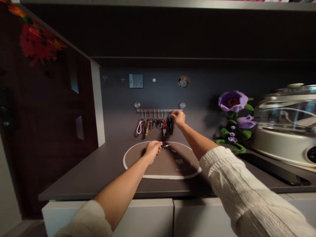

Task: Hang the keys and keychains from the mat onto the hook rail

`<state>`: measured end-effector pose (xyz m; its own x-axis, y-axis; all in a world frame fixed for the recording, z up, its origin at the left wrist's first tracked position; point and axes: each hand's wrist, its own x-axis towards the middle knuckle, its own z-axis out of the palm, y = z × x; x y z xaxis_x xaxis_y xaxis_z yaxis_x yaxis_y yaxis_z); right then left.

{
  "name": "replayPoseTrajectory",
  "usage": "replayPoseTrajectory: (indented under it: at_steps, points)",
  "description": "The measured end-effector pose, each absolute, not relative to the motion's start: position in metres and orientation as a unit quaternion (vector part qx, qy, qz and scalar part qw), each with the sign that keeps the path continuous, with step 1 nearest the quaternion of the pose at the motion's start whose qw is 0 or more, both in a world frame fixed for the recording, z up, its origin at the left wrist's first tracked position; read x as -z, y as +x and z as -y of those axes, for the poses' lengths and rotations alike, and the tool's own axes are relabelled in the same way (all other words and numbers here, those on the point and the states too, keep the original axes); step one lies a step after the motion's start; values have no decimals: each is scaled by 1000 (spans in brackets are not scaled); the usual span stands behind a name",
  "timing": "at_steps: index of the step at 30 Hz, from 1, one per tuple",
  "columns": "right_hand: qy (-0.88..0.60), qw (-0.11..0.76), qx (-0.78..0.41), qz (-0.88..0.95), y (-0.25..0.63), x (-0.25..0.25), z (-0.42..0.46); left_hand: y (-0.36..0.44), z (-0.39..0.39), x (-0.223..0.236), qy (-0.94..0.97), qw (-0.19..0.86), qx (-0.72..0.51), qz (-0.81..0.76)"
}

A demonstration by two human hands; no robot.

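My left hand is closed on a small bunch of keys, dark at the grip with metal blades pointing right, low over a brown oval mat with a pale rim. Higher up, my right hand is pinched at the right end of a wire hook rack on the wall. Beside its fingertips hangs a dark key holder; the exact grip is hidden. Along the rack hang several keys, among them a pink loop strap, a brown patterned strap and a red key piece.
Purple artificial flowers stand to the right, before a white appliance with a clear lid. A flat black slab lies on the dark counter. A shelf overhangs the counter; a dark door is at left.
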<state>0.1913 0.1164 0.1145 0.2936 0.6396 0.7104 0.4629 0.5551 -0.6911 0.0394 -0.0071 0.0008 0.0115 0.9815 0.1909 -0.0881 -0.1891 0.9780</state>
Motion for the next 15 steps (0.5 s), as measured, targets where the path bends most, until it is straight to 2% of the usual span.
replayPoseTrajectory:
  at_steps: [15]
  points:
    - [-488,628,-46,605,200,-96,-113,37,4,2,525,471,-573,-418]
